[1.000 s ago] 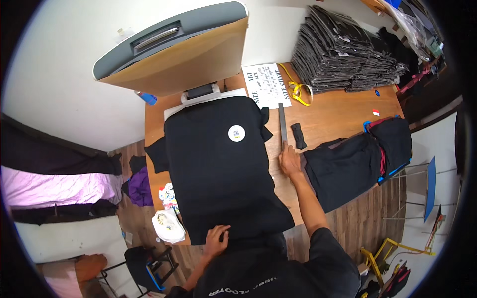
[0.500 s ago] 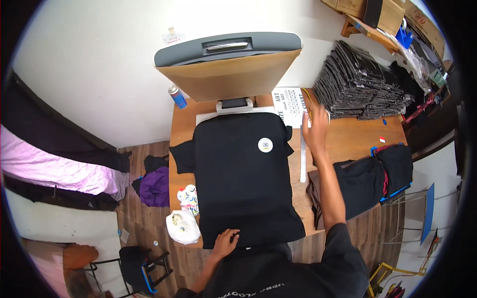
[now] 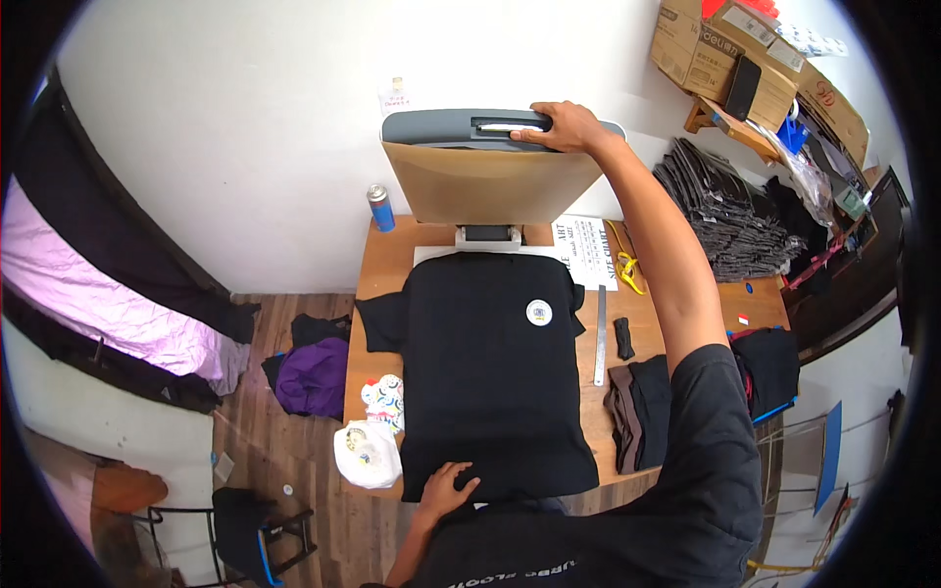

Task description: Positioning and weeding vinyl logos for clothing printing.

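Note:
A black T-shirt (image 3: 490,382) lies flat over the lower plate of a heat press on the wooden table. A round white printed patch (image 3: 539,313) sits on its upper right chest. The press's grey lid (image 3: 431,127) stands raised behind it, a tan sheet (image 3: 490,186) covering its underside. My right hand (image 3: 570,127) grips the lid's top edge, thumb beside the recessed handle (image 3: 495,128). Near the shirt's hem my left hand (image 3: 448,491) rests on the cloth, fingers spread.
Left of the shirt are printed round stickers (image 3: 384,400), a white bundle (image 3: 368,453) and a blue spray can (image 3: 380,208). On the right lie a steel ruler (image 3: 600,338), yellow scissors (image 3: 627,269), folded dark clothes (image 3: 642,412) and a tall garment stack (image 3: 720,216).
My right hand has moved from above the table's right side up and left onto the press lid. My left hand stays at the hem. The view has shifted.

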`<action>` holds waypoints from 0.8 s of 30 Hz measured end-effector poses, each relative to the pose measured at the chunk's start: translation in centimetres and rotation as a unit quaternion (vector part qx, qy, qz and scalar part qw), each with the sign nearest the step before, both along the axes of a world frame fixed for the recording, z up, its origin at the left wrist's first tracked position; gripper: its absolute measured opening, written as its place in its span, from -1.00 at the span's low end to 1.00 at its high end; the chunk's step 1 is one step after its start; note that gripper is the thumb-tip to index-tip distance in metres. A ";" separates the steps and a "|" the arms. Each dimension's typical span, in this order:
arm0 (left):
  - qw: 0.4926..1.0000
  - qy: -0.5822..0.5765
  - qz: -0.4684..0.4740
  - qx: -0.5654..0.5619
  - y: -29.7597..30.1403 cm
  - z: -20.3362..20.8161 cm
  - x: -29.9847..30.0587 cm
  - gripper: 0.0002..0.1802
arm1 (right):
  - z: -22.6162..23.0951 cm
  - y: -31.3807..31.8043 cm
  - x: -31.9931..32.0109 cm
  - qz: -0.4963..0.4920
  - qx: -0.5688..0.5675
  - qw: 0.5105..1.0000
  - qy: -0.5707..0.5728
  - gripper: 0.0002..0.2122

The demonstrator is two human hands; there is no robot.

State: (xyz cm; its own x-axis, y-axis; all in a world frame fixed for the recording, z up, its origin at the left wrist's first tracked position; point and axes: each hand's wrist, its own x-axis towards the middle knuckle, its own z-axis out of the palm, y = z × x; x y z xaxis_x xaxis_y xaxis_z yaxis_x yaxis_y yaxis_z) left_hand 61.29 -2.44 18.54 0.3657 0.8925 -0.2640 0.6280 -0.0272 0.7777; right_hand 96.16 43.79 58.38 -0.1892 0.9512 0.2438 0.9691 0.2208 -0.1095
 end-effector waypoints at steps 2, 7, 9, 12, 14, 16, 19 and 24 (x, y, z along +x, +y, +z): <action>1.000 0.010 -0.008 -0.004 -1.6 -0.2 -0.9 -0.46 | -0.8 -1.3 -0.3 0.005 0.018 1.000 0.002 -0.16; 0.999 -0.041 -0.020 0.002 -4.2 0.8 1.0 -0.55 | -3.2 -6.7 0.5 -0.004 0.044 0.999 0.014 -0.29; 0.996 -0.089 -0.004 0.015 -3.4 2.7 2.4 -0.58 | -4.2 -9.4 1.0 0.017 0.088 0.996 0.009 -0.35; 0.979 -0.173 0.038 0.103 0.8 6.3 3.2 -0.67 | -5.2 -12.6 -0.1 0.032 0.157 0.987 0.007 -0.49; 0.964 -0.185 0.066 0.181 0.5 6.6 3.0 -0.71 | -8.6 -17.9 -1.5 0.059 0.158 0.985 0.033 -0.50; 0.939 -0.147 0.045 0.308 3.4 10.0 4.4 -0.68 | -11.1 -22.1 -0.8 0.065 0.178 0.981 0.035 -0.54; 0.908 -0.094 0.046 0.405 5.6 14.2 5.7 -0.57 | -14.4 -28.0 -0.9 0.087 0.196 0.974 0.073 -0.62; 0.893 0.039 0.016 0.447 6.3 16.7 7.3 -0.44 | -23.1 -36.9 -2.1 0.030 0.136 0.990 -0.005 -0.51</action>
State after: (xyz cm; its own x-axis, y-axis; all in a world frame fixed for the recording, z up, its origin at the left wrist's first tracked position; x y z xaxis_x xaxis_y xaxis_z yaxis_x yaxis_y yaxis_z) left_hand 68.59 3.83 35.27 0.3488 0.7687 0.5361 0.6909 -0.5974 0.4071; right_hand 94.05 6.88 35.24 -0.2469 0.8376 0.4873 0.9543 0.2975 -0.0279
